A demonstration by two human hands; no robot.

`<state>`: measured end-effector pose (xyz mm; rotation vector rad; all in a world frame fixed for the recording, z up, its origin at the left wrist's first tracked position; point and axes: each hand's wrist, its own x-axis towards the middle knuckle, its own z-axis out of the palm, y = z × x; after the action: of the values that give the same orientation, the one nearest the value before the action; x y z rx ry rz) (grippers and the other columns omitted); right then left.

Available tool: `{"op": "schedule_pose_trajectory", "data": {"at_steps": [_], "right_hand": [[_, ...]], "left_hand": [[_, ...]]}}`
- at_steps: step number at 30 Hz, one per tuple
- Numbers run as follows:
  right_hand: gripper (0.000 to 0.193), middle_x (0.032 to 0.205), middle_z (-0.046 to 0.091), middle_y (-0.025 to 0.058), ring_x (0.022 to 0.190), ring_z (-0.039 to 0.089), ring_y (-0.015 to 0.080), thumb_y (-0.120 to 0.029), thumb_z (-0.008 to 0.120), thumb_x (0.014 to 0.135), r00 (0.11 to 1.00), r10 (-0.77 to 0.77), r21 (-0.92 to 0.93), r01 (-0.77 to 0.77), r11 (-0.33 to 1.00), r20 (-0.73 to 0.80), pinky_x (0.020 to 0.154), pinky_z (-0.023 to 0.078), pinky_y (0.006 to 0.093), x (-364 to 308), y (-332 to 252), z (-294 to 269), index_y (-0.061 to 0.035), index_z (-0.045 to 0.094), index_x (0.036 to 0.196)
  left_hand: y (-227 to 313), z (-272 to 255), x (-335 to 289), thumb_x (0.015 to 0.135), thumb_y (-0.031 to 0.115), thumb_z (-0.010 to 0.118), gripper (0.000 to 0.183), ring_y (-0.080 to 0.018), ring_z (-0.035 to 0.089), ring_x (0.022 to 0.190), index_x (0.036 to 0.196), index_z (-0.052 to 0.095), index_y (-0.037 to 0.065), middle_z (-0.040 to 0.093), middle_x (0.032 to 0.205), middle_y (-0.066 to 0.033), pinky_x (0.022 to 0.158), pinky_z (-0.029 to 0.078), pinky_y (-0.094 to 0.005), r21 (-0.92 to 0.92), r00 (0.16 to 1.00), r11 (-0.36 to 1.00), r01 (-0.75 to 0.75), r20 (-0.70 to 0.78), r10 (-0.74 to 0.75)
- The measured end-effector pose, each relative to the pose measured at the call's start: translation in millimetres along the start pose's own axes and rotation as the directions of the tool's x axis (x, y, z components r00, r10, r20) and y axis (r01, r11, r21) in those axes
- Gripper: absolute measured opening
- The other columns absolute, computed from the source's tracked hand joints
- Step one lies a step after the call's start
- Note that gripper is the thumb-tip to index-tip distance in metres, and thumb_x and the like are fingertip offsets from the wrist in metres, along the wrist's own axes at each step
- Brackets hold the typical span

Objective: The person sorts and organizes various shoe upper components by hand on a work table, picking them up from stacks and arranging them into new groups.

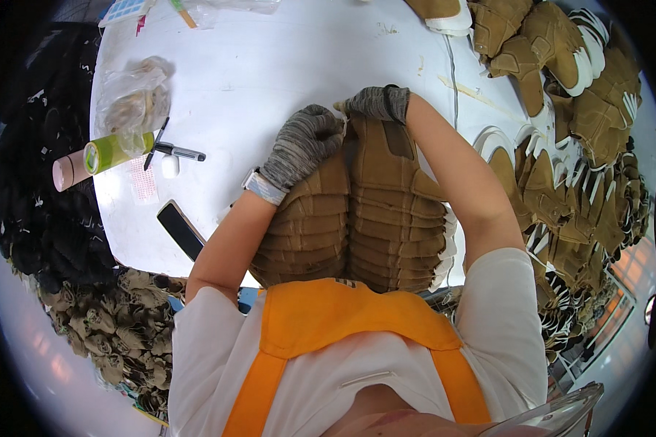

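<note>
Two side-by-side rows of overlapping brown suede shoe uppers [397, 211] lie on the white table in front of me, white edging showing along their right side. At the far end of the rows both hands, in grey knitted gloves, are close together. My left hand [306, 142] is closed with curled fingers over the end of the left row. My right hand [377, 103] reaches over the far end of the right row, its fingers pinched together. Something small and whitish shows between the fingertips, too small to make out.
Many more brown uppers [554, 193] with white edging heap along the right side. At left on the white table [248, 65] are a phone [181, 229], a green cylinder [113, 153], a pink bottle [69, 171], a marker [186, 153] and a plastic bag [135, 102]. Dark material [44, 167] piles beyond.
</note>
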<state>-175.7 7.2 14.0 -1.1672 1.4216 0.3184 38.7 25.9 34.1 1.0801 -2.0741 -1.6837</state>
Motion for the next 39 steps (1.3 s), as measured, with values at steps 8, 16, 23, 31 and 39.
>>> {"op": "schedule_pose_trajectory", "data": {"at_steps": [8, 16, 23, 31, 39], "right_hand": [[0.029, 0.099, 0.067, 0.0077, 0.092, 0.058, 0.0166, -0.03, 0.064, 0.087, 0.948, -0.308, 0.433, 0.309, 0.847, -0.074, 0.086, 0.047, 0.0313, 45, 41, 9, -0.0062, 0.07, 0.103], [0.022, 0.091, 0.067, 0.0049, 0.086, 0.058, 0.0152, -0.026, 0.062, 0.09, 0.864, -0.19, 0.374, 0.387, 0.843, -0.467, 0.082, 0.047, 0.031, -6, 9, 30, -0.0057, 0.067, 0.098], [0.021, 0.084, 0.066, 0.0062, 0.078, 0.059, 0.017, -0.025, 0.057, 0.089, 0.86, -0.17, 0.348, 0.365, 0.864, -0.482, 0.077, 0.048, 0.031, 8, -2, 33, -0.0064, 0.067, 0.095], [0.017, 0.076, 0.066, 0.005, 0.073, 0.06, 0.0154, -0.019, 0.059, 0.084, 0.895, -0.188, 0.304, 0.325, 0.896, -0.404, 0.073, 0.049, 0.0301, 20, -11, 24, -0.0059, 0.069, 0.087], [0.016, 0.084, 0.07, 0.0066, 0.08, 0.063, 0.0178, -0.018, 0.057, 0.086, 0.926, -0.085, 0.58, 0.3, 0.758, -0.368, 0.077, 0.048, 0.0301, 27, 2, 32, -0.0074, 0.069, 0.088]], "left_hand": [[5, -3, 0, 0.082, 0.005, 0.067, 0.021, -0.0212, 0.061, 0.092, 0.102, 0.064, 0.0, 0.059, 0.104, -0.0087, 0.084, 0.05, -0.0297, 0.049, 1.0, 0.999, 0.008, 0.029, -0.009], [-8, 0, 10, 0.092, 0.011, 0.056, 0.021, -0.023, 0.061, 0.093, 0.111, 0.058, 0.002, 0.064, 0.1, -0.0129, 0.082, 0.048, -0.0334, 0.085, 0.984, 0.981, -0.173, 0.056, 0.169], [-11, 7, 9, 0.095, 0.016, 0.052, 0.023, -0.0295, 0.061, 0.093, 0.112, 0.056, 0.001, 0.062, 0.097, -0.0179, 0.083, 0.047, -0.0345, -0.051, 0.998, 0.997, -0.056, 0.0, 0.057], [-9, 7, 5, 0.094, 0.013, 0.053, 0.018, -0.0366, 0.06, 0.087, 0.107, 0.057, 0.001, 0.062, 0.091, -0.0193, 0.076, 0.048, -0.0388, 0.135, 0.986, 0.981, -0.137, -0.074, 0.148], [-8, 5, 4, 0.093, 0.011, 0.052, 0.014, -0.0379, 0.059, 0.086, 0.102, 0.058, 0.003, 0.062, 0.09, -0.0187, 0.075, 0.048, -0.0408, 0.106, 0.979, 0.974, -0.199, -0.012, 0.201]]}}
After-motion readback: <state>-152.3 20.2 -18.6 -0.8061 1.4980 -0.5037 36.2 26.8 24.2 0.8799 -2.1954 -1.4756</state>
